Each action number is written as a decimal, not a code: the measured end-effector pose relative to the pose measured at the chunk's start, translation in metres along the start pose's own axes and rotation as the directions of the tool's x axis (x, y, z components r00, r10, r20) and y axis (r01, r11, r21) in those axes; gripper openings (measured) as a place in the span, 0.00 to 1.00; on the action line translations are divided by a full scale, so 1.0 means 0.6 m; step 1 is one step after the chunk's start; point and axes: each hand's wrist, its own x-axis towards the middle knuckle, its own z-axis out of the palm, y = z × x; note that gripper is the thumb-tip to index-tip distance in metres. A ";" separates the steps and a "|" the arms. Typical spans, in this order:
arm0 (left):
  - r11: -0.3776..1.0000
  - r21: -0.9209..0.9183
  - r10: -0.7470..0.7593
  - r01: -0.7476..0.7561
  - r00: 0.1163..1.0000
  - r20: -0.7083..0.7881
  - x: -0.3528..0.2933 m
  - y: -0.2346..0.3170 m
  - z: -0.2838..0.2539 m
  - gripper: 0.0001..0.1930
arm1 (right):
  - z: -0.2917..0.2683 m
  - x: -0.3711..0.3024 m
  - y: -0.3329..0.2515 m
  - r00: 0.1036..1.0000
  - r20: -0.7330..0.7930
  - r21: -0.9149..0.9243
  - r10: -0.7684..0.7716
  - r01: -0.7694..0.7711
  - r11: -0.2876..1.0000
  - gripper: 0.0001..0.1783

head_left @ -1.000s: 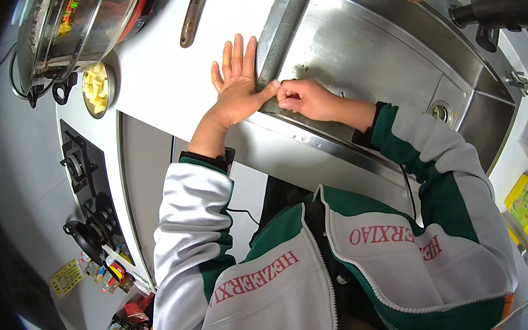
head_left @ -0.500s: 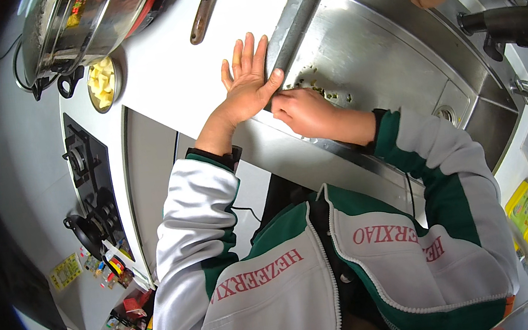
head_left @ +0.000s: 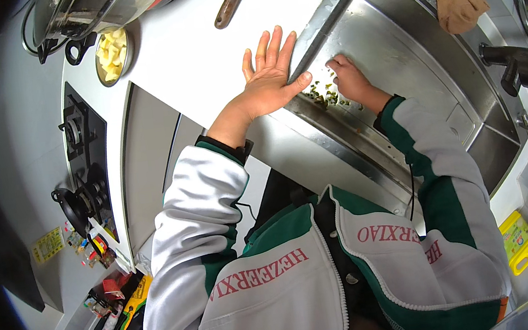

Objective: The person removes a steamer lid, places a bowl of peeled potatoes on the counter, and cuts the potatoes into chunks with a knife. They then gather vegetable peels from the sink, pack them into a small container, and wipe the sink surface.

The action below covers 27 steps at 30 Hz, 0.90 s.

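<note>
My left hand (head_left: 271, 78) lies flat on the white counter (head_left: 192, 61) beside the sink's left edge, its fingers spread and holding nothing. My right hand (head_left: 353, 83) is inside the steel sink (head_left: 388, 51), fingers bent inward; whatever they may hold is hidden. Small green scraps (head_left: 325, 95) lie scattered on the sink floor, left of my right hand and close to the near rim.
On the counter beyond my left hand lies a brown-handled knife (head_left: 231, 3). A bowl of pale yellow chunks (head_left: 112, 54) stands beside a large clear-walled pot (head_left: 97, 11). Brown cloth (head_left: 460, 2) hangs by the sink's far edge, near a dark faucet (head_left: 522, 64). A gas stove (head_left: 88, 157) is at left.
My right hand has moved right, away from the counter edge beside my left hand and into the sink. More green scraps show on the sink floor. My left hand stays flat; the view has shifted slightly.
</note>
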 end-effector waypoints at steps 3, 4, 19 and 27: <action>1.000 -0.001 0.011 -0.011 1.000 -0.008 0.000 -0.002 0.002 0.46 | 0.053 0.004 -0.005 0.997 0.039 0.100 -0.069 0.064 0.993 0.24; 1.000 0.007 0.011 -0.011 1.000 -0.007 0.001 -0.002 0.002 0.46 | 0.069 -0.003 -0.016 0.984 0.058 0.117 -0.168 0.160 0.980 0.23; 1.000 0.007 0.019 -0.019 1.000 -0.024 -0.001 -0.004 0.006 0.46 | -0.052 -0.130 0.010 0.885 0.305 -0.311 0.352 -0.257 0.915 0.13; 0.999 0.018 0.036 -0.035 0.999 -0.041 -0.001 -0.005 0.005 0.47 | 0.082 -0.033 -0.063 0.986 0.152 0.213 0.072 -0.104 0.971 0.09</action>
